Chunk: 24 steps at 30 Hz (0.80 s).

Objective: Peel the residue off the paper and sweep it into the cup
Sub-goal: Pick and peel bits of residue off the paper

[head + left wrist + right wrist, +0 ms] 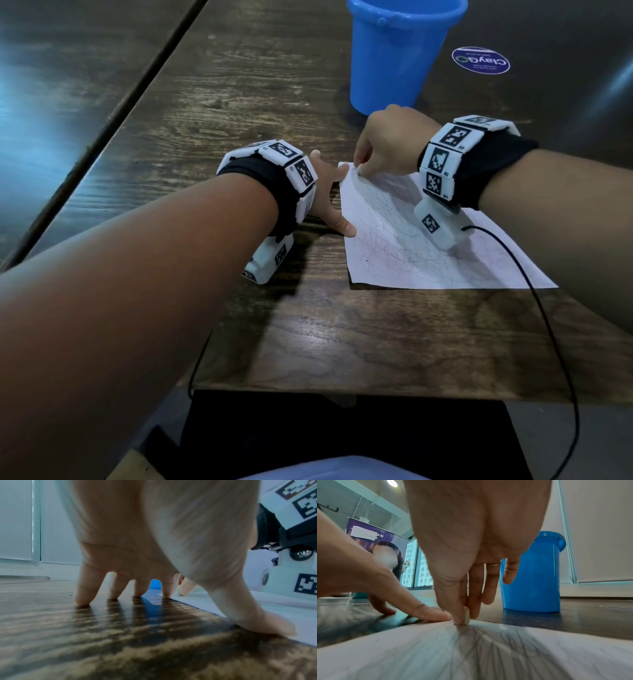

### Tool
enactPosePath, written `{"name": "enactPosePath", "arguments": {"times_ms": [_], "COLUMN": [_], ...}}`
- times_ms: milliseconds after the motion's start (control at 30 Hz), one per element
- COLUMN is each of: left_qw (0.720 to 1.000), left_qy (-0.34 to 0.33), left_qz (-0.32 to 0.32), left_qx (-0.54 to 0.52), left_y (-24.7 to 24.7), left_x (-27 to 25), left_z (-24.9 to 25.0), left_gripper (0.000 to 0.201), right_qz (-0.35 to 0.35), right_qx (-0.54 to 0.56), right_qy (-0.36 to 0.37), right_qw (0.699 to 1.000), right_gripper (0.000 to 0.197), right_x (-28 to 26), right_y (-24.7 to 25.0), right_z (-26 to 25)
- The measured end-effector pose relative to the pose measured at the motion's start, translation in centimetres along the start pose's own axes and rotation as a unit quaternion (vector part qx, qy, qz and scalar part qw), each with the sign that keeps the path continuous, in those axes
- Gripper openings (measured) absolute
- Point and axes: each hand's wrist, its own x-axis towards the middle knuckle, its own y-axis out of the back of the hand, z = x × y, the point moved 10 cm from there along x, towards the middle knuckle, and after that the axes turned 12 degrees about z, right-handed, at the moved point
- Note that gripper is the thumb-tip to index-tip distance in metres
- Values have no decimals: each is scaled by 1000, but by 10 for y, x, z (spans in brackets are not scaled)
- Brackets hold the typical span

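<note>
Wooden table: the left hand, fingers spread flat, pins the scribbled paper's left edge; the right hand pinches a small pale eraser-like piece against its far corner. Blue cup stands just beyond.

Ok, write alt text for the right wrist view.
The right hand pinches a small pale eraser onto scribbled white paper, beside the left hand's fingertip on its edge. A blue cup stands behind on the dark table.
</note>
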Motion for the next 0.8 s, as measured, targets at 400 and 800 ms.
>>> {"name": "enactPosePath", "arguments": {"times_ms": [400,800], "left_qw": [1000,1000], "left_qy": [-11,0], "left_qz": [8,-3], "left_qx": [2,2], "left_y": [4,0], "left_x": [-5,0], "left_z": [5,1], "left_gripper": [113,118], "right_qz": [-70,-68], "right_qx": [55,43], "right_qy": [73,102], "right_qw": [993,992], "right_gripper": [6,5], "right_x": [-27,-39], "right_y": [-12,-12], "right_z": [-22,-33]}}
